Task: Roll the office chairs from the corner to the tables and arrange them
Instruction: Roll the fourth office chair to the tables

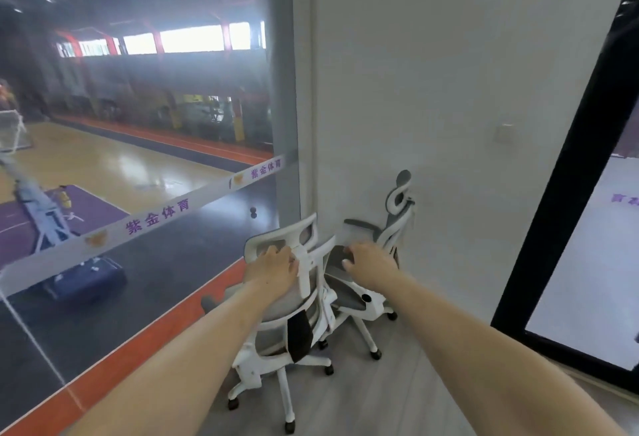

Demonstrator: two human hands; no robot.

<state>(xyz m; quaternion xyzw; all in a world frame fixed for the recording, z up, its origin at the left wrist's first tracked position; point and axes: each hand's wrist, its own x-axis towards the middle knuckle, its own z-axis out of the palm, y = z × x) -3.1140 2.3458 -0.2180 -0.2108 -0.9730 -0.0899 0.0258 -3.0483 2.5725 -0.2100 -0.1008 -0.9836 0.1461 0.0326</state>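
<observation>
Two white-framed office chairs with grey mesh stand in the room's corner. The nearer chair [297,318] has its back toward me, close to the glass wall. My left hand [275,268] grips the top of its backrest, just below the headrest. The second chair [390,228] stands behind it against the white wall, its tall headrest pointing up. My right hand [370,264] reaches out over the gap between the two chairs, fingers curled downward; whether it touches a chair's frame I cannot tell.
A floor-to-ceiling glass wall [138,193] with a frosted lettered band runs along the left, overlooking a sports court. A white wall [449,89] closes the corner. A black-framed glass panel [567,210] stands at right. Grey floor [397,394] lies between me and the chairs.
</observation>
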